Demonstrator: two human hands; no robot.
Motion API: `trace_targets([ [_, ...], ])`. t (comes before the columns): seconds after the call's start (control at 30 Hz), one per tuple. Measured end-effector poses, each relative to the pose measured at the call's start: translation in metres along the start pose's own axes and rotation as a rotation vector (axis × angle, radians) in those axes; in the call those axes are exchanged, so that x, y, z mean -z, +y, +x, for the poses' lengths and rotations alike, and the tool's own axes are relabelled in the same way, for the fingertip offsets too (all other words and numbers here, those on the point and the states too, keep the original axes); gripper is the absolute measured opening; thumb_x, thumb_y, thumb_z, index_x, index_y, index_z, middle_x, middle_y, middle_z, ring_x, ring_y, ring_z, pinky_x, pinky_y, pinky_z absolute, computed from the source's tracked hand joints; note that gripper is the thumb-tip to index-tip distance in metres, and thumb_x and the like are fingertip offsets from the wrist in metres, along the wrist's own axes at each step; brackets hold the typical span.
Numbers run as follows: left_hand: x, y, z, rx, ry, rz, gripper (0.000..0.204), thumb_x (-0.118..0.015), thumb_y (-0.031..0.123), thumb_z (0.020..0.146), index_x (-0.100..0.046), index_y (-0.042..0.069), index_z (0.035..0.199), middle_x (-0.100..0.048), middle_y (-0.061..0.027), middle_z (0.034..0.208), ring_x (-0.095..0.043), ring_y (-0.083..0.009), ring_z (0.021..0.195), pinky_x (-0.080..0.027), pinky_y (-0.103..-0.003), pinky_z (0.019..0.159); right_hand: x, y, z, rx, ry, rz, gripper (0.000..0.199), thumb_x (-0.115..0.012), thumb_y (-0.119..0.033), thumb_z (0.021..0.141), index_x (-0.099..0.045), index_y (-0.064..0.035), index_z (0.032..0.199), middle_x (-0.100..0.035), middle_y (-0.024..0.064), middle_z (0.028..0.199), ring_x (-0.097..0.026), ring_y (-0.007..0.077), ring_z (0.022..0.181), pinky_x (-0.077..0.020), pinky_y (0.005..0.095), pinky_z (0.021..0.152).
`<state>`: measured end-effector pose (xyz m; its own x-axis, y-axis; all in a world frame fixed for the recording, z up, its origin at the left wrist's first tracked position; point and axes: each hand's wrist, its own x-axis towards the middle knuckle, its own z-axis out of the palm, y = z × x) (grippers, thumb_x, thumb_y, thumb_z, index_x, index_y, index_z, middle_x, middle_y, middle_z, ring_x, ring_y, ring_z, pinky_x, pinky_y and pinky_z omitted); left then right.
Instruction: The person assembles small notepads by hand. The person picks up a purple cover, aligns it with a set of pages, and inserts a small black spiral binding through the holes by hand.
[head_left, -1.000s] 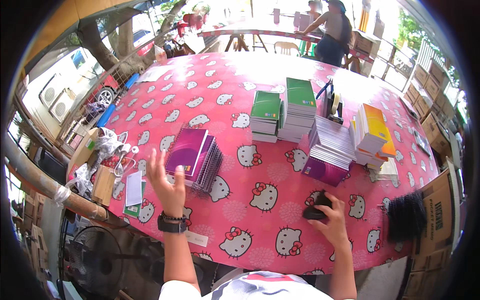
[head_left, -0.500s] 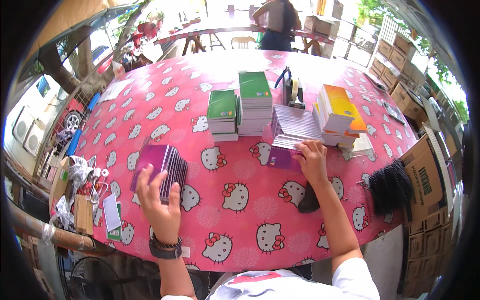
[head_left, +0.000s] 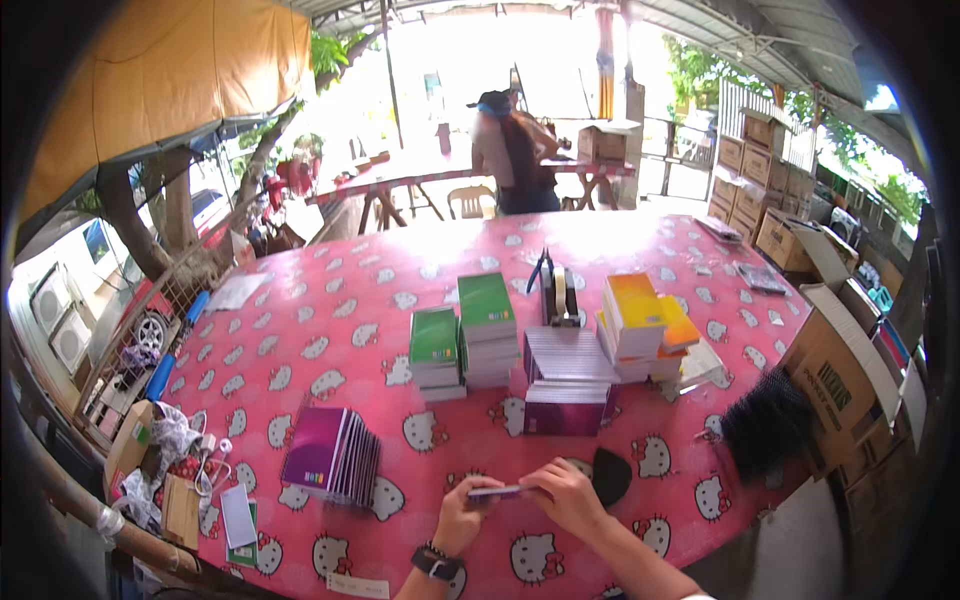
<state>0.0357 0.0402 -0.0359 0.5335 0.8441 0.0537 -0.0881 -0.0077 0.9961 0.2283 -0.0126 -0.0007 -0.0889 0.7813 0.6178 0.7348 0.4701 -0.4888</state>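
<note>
Near the front of the table, both my hands hold a thin purple notebook (head_left: 497, 491) seen almost edge-on. My left hand (head_left: 462, 515) closes its fingers on one end. With fingers pinched, my right hand (head_left: 567, 495) grips the other end. To the left stands a stack of purple notebooks (head_left: 335, 455), with spiral bindings showing along its side. A fanned row of purple-covered booklets (head_left: 570, 375) lies beyond my hands. A dark rounded object (head_left: 612, 478) sits just right of my right hand; its kind is unclear.
Green notebooks (head_left: 487, 305) and yellow-orange ones (head_left: 635, 305) stand in stacks around a tape dispenser (head_left: 563, 300). Black binding coils (head_left: 765, 425) lie right, by an open carton (head_left: 835, 370). A cluttered box (head_left: 140, 450) stands left. A person (head_left: 515, 150) is at a far table.
My left hand has left the purple stack and come to the middle. My right hand has drawn back toward me from the fanned row. Both now hold one notebook. The view has tilted up.
</note>
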Motion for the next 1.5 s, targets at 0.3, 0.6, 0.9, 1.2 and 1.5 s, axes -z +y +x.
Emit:
trace_targets([
  [0.3,-0.038,0.030,-0.007,-0.373,0.458,0.426,0.035,-0.061,-0.004,0.076,-0.056,0.005,0.110,-0.058,-0.0093,0.108,-0.056,-0.0205,0.096,-0.044,-0.033,0.085,-0.021,-0.020,-0.019,-0.497,0.301,0.456,0.014,-0.059,-0.004,0.088,-0.058,-0.0044,0.102,-0.056,0.0016,0.083,-0.053,0.0082,0.075,-0.0438,0.0228,0.066],
  [0.6,-0.050,0.024,0.001,-0.611,0.080,1.010,0.042,-0.059,0.001,0.074,-0.065,0.017,0.112,-0.063,0.0023,0.098,-0.058,-0.0161,0.089,-0.038,-0.035,0.083,0.053,0.036,-0.038,-0.309,0.317,-0.207,0.010,-0.062,-0.006,0.078,-0.064,-0.0065,0.087,-0.063,0.0107,0.082,-0.057,0.0303,0.081,-0.0434,0.0417,0.077],
  [0.9,-0.049,0.022,0.032,-0.714,0.046,0.966,0.038,-0.058,-0.002,0.074,-0.070,0.017,0.105,-0.064,0.0025,0.087,-0.058,-0.0131,0.076,-0.038,-0.030,0.073,0.144,0.131,-0.137,-0.857,0.068,-0.997,0.031,-0.072,-0.027,0.076,-0.059,-0.0102,0.099,-0.052,0.0079,0.102,-0.049,0.0268,0.104,-0.0450,0.0406,0.083],
  [1.2,-0.038,0.029,0.031,-0.711,0.040,0.950,0.039,-0.059,-0.003,0.074,-0.071,0.018,0.105,-0.064,0.0024,0.086,-0.058,-0.0135,0.079,-0.037,-0.030,0.074,0.163,0.151,-0.137,-0.940,0.190,-0.902,0.022,-0.071,-0.017,0.076,-0.056,-0.0049,0.087,-0.057,0.0144,0.090,-0.056,0.0328,0.091,-0.0461,0.0412,0.081],
  [1.5,-0.040,0.039,0.034,-0.674,0.028,0.908,0.028,-0.066,0.001,0.074,-0.072,0.014,0.097,-0.064,-0.0001,0.083,-0.057,-0.0164,0.079,-0.036,-0.031,0.073,0.161,0.065,-0.068,-0.688,0.266,-0.176,0.036,-0.050,-0.004,0.085,-0.053,-0.0030,0.121,-0.054,0.0085,0.088,-0.054,0.0166,0.077,-0.0450,0.0282,0.071],
])
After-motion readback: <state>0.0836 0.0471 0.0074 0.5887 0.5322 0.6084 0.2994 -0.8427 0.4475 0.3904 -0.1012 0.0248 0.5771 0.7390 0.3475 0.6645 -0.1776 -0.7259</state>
